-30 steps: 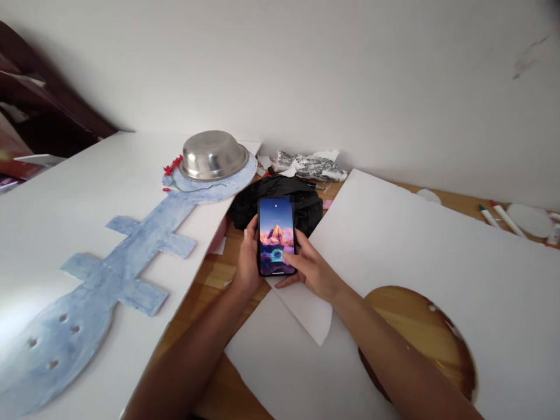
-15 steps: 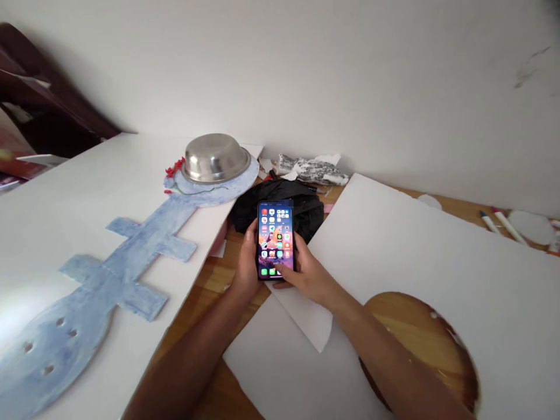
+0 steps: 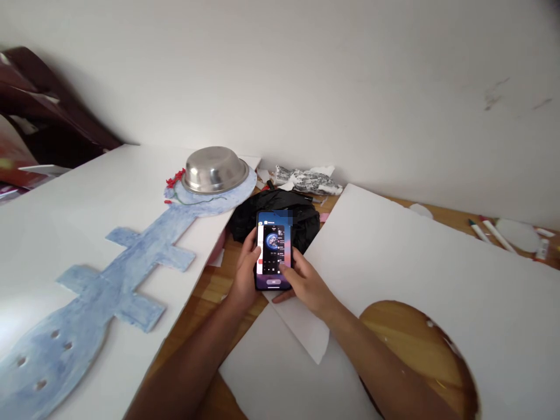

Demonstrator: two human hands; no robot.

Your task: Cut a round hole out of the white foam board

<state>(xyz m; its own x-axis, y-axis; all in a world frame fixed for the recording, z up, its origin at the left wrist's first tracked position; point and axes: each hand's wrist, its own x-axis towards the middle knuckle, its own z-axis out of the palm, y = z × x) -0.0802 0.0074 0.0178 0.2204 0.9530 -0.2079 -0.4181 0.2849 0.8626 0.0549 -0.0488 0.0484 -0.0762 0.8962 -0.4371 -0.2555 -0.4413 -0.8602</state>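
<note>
A smartphone [image 3: 273, 251] is held upright in front of me, its lit screen showing overlapping app cards. My left hand [image 3: 245, 271] wraps the phone's left side, the thumb along its edge. On the other side, my right hand [image 3: 306, 283] grips the lower right edge, with its thumb over the screen. The fingers behind the phone are mostly hidden. Just beyond the phone lies a crumpled black plastic bag [image 3: 301, 221].
At left, a blue-painted cutout [image 3: 131, 262] lies on a white board [image 3: 144, 156], an upturned metal bowl [image 3: 214, 169] and red flowers [image 3: 176, 177] on its round end. At right is a white sheet [image 3: 394, 256] with a round hole; markers [image 3: 499, 233] lie behind it.
The phone screen has gone from a home screen of icons to app cards. Both hands still hold the phone, and the view has tilted up slightly.
</note>
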